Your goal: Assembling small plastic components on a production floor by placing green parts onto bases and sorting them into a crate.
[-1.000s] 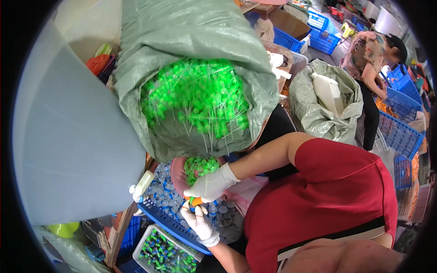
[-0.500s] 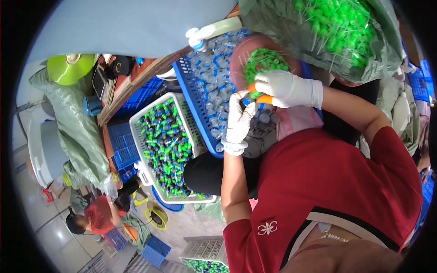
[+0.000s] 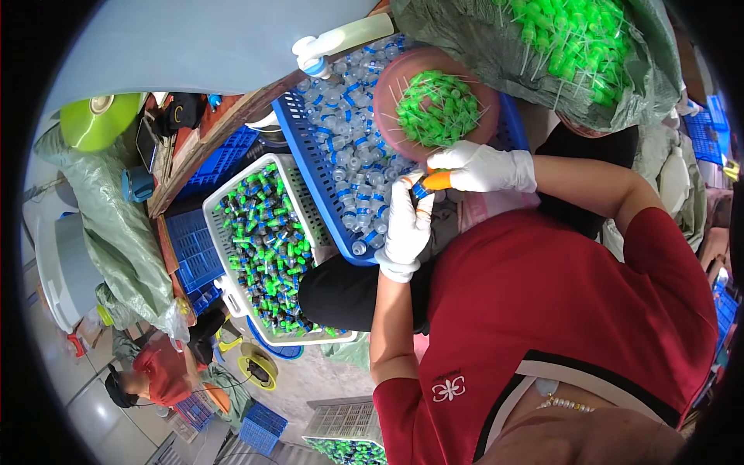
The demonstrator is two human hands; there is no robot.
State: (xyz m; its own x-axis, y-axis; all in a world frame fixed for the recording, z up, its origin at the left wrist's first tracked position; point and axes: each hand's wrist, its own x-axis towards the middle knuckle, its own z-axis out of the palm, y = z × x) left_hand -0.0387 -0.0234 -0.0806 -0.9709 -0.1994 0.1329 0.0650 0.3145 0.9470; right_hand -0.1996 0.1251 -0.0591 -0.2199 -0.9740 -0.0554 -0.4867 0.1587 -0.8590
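Note:
My left hand [image 3: 408, 223], in a white glove, is closed around a small bottle with a blue band [image 3: 419, 191]. Against the top of that bottle, my right hand [image 3: 482, 167] has its fingers pressed together. It wears a white glove with orange finger covers [image 3: 439, 180]. Whatever sits between the right fingertips is hidden. Just beyond my hands is a pink bowl [image 3: 383, 101] heaped with green dropper caps [image 3: 438, 108] with thin clear stems. Beside it, a blue basket [image 3: 307, 167] holds many clear small bottles [image 3: 353, 143] with blue bands.
Left of my knee stands a white basket [image 3: 221, 232] of green-capped dark bottles [image 3: 271, 240]. A grey-green sack [image 3: 457, 39] holds more green caps at the far right. A white squeeze bottle [image 3: 345, 40] lies by the wooden edge. Another person [image 3: 163, 368] sits at lower left.
Both hands have come slightly nearer to me, away from the bowl, and stay together. The bottle's blue band now shows between them; the green piece seen at the right fingertips is now hidden.

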